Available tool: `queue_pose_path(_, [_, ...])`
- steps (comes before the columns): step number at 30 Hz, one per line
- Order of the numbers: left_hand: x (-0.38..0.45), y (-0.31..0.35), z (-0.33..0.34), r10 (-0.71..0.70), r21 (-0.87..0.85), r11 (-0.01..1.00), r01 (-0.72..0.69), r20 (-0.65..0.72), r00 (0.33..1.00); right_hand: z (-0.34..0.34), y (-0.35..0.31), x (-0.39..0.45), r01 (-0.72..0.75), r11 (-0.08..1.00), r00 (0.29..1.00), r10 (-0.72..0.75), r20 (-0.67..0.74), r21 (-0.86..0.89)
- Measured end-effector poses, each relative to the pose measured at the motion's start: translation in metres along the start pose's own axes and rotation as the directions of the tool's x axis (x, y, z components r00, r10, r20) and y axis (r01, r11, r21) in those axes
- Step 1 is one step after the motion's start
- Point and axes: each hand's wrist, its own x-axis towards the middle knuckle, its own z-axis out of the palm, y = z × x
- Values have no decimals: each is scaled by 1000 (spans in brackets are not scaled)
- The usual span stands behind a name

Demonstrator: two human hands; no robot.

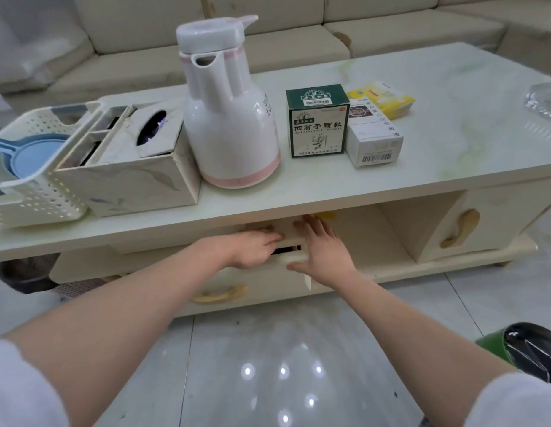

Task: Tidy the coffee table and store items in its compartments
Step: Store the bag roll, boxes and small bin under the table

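Note:
The cream coffee table (453, 155) has a drawer (268, 285) under its left half, pulled out a little, with a dark gap at its top. My left hand (252, 246) reaches into that gap, fingers curled over the drawer's top edge. My right hand (322, 252) lies flat over the drawer's right corner, fingers spread toward the open middle compartment (369, 238) and thumb under the rail. On top stand a white and pink thermos jug (228, 118), a green medicine box (317, 121), a white medicine box (374, 137) and a yellow tissue pack (382, 98).
At the table's left end sit a white perforated basket (37, 198) holding blue ladles (24, 152) and a tissue-box organiser (126, 161). A glass dish (545, 100) is at the right edge. A door with a wooden handle (462, 226) closes the right compartment. A sofa (299, 38) stands behind, and a green bin (527, 349) at the lower right.

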Motion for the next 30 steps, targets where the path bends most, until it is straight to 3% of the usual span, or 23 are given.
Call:
queue_pose_path(5, [2, -4, 2, -4, 5, 1000, 4, 13, 1000, 6, 1, 7, 8, 1000, 992, -7, -128, 7])
queue_pose_path(7, [2, -5, 3, -6, -8, 1000, 7, 20, 1000, 5, -3, 10, -14, 1000, 994, 15, -111, 12])
queue_pose_path(11, [-3, 1, 4, -5, -25, 1000, 4, -12, 1000, -40, -7, 6, 22, 999, 975, -28, 221, 29])
queue_pose_path(13, [-1, 2, 2, -4, -9, 1000, 4, 1, 1000, -87, -6, -9, 37, 990, 948, -78, 308, 136])
queue_pose_path(15, [1, 3, 1, -8, 9, 1000, 8, 42, 999, -138, -8, -26, -12, 938, 971, -72, 227, 347])
queue_pose_path(17, [4, 10, 1, -50, 50, 998, 47, 63, 997, -178, -4, -30, -4, 894, 999, 27, -45, 449])
queue_pose_path(19, [4, 20, 0, -107, 185, 978, 92, 71, 992, -202, 9, -17, 19, 904, 915, 157, -372, 427])
queue_pose_path(20, [1, 32, -2, -115, 280, 955, 92, 66, 991, -209, 15, -8, -3, 924, 872, 189, -452, 381])
queue_pose_path(23, [-22, 85, -13, 94, 463, 884, -63, -43, 995, -202, 30, 21, -156, 967, 914, 218, -342, 201])
queue_pose_path(25, [-38, 120, -39, 326, 412, 892, -185, -303, 895, -189, 37, 30, -246, 962, 906, 271, -324, 116])
queue_pose_path(27, [-36, 141, -81, 445, 403, 887, -226, -612, 654, -179, 48, 36, -298, 952, 873, 302, -384, 71])
queue_pose_path(28, [-30, 143, -107, 431, 369, 901, -228, -716, 549, -177, 53, 38, -308, 950, 860, 301, -411, 53])
queue_pose_path(29, [-19, 141, -133, 384, 324, 923, -207, -766, 515, -177, 60, 42, -301, 952, 854, 292, -432, 47])
queue_pose_path(30, [-5, 136, -159, 327, 291, 944, -154, -765, 555, -177, 65, 48, -283, 958, 856, 278, -436, 55])
